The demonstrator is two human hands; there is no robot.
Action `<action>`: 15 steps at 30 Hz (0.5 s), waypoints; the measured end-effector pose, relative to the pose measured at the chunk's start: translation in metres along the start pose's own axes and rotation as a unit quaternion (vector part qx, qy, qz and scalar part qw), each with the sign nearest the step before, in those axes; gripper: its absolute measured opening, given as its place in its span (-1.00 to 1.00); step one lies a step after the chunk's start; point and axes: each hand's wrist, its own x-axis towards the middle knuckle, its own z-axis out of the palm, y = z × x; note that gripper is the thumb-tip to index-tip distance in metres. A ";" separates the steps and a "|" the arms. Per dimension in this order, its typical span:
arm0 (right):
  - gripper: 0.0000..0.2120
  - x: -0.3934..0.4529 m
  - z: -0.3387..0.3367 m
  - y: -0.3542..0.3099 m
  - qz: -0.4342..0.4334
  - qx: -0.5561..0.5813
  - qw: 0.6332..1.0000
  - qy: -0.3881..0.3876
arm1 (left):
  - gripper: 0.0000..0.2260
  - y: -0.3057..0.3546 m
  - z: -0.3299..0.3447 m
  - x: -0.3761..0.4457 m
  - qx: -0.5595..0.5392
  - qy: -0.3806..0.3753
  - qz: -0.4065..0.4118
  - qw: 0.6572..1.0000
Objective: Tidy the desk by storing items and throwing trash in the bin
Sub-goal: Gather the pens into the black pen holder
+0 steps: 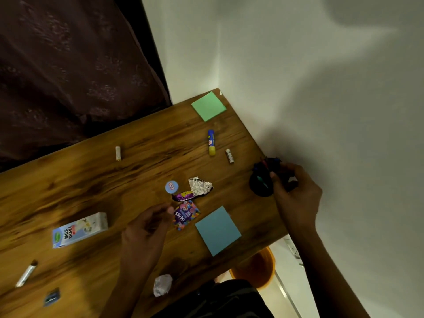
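The tidying looks barely begun, judging by how much lies loose on the worktop. The right hand is at the far right edge, its fingers curled against a dark pen holder with a few pens in it; whether they grip the holder itself or some dark thing just beside it cannot be told. The left hand hovers near the middle with fingers loosely bent, fingertips just beside the Gems candy wrapper; it seems to hold nothing, though touch cannot be confirmed.

Trash left to bin, by the look of it: that wrapper, the purple wrapper and crumpled foil beyond it, a round blue sticker, a milkshake carton on its side, and a crumpled paper ball near the front edge. Things left to store: a glue stick, two small white cylinders, a green sticky-note pad, a blue sticky-note pad, a white marker-like stick and a small dark blue object at lower left.

The orange bin sits on the floor below the worktop's right end, partly hidden by it; its contents cannot be seen. The holder is dark and blurred, and the two cylinders are too small to identify
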 end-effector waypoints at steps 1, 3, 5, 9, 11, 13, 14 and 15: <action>-0.68 0.000 0.001 0.002 -0.001 -0.006 1.000 -0.003 | -0.85 0.000 0.000 0.000 -0.003 0.000 -0.001 1.000; -0.66 0.001 0.000 0.006 -0.006 -0.011 1.000 -0.002 | -0.84 -0.002 -0.001 0.000 -0.001 0.001 -0.003 1.000; -0.68 0.001 -0.001 0.008 -0.012 -0.009 1.000 0.006 | -0.83 -0.004 -0.002 0.001 0.009 -0.002 0.001 1.000; -0.69 -0.004 -0.003 0.007 -0.016 -0.001 1.000 0.010 | -0.82 -0.004 -0.002 0.000 0.012 0.001 -0.003 1.000; -0.69 -0.008 -0.003 0.006 -0.011 0.003 1.000 0.004 | -0.82 0.001 0.001 -0.002 0.013 -0.001 0.007 1.000; -0.70 -0.013 -0.001 0.006 -0.007 0.002 1.000 -0.003 | -0.83 0.004 0.004 -0.004 0.007 -0.003 0.009 1.000; -0.70 -0.016 0.000 0.005 -0.007 0.001 1.000 -0.007 | -0.82 0.006 0.005 -0.005 0.004 -0.004 0.010 1.000; -0.70 -0.019 0.000 0.004 -0.008 0.002 1.000 -0.010 | -0.81 0.006 0.006 -0.006 0.002 -0.007 0.013 1.000</action>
